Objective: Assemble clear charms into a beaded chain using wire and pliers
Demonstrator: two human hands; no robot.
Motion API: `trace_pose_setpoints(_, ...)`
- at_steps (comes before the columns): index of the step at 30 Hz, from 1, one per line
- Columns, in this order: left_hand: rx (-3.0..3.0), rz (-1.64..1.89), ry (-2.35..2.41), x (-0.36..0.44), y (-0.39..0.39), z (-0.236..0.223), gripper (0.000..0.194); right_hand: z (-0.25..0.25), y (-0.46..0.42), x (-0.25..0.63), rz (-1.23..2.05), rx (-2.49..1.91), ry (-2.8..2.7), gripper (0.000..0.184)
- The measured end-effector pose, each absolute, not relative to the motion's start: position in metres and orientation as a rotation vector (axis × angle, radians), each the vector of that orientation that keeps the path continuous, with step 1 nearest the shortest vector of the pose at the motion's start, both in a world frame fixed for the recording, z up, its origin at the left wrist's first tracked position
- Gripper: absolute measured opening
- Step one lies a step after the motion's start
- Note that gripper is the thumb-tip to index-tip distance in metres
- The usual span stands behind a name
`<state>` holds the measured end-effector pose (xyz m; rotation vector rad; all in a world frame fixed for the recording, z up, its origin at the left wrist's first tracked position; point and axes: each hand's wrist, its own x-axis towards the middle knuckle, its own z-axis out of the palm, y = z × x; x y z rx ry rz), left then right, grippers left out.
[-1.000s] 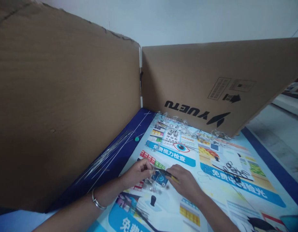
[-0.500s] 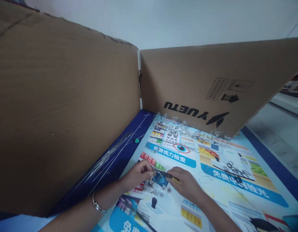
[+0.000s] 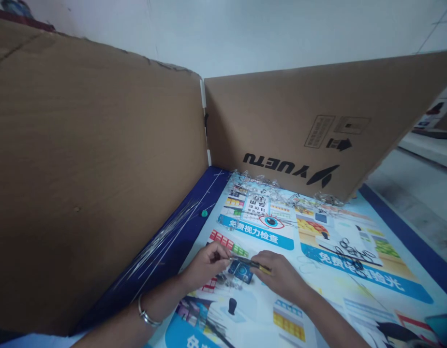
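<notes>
My right hand point(image 3: 279, 276) is closed around a pair of pliers point(image 3: 255, 264) with black and yellow handles. The jaws point left, toward my left hand point(image 3: 206, 265). Thumb and fingers of that hand pinch a thin metal wire at the plier tips; most of it is hidden by the fingers. Just below the tips, several small shiny wire pieces point(image 3: 235, 285) lie on the printed sheet point(image 3: 252, 309). A bundle of long straight wires point(image 3: 165, 237) rests on the dark blue strip to the left of my left hand.
Tall cardboard panels point(image 3: 100, 159) stand at the left and back. Along the back panel's foot lie many bent wire pieces point(image 3: 270, 191). Black wire loops point(image 3: 354, 256) lie on the right, and a small green object point(image 3: 204, 213) sits near the straight wires.
Both hands keep nearly the same place. A bent wire end that hung below the plier jaws no longer shows there. The whole view has shifted slightly.
</notes>
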<state>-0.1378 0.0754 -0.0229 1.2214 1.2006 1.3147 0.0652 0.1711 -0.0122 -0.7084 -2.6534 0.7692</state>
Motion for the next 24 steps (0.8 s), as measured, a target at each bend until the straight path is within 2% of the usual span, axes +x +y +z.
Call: trace_pose_setpoints(24,1.044,1.230,1.179,-0.1359,0.0757,-0.0189,0.025,-0.0173,0.1711,0.0651,0.679,-0.697,-2.670,0.023)
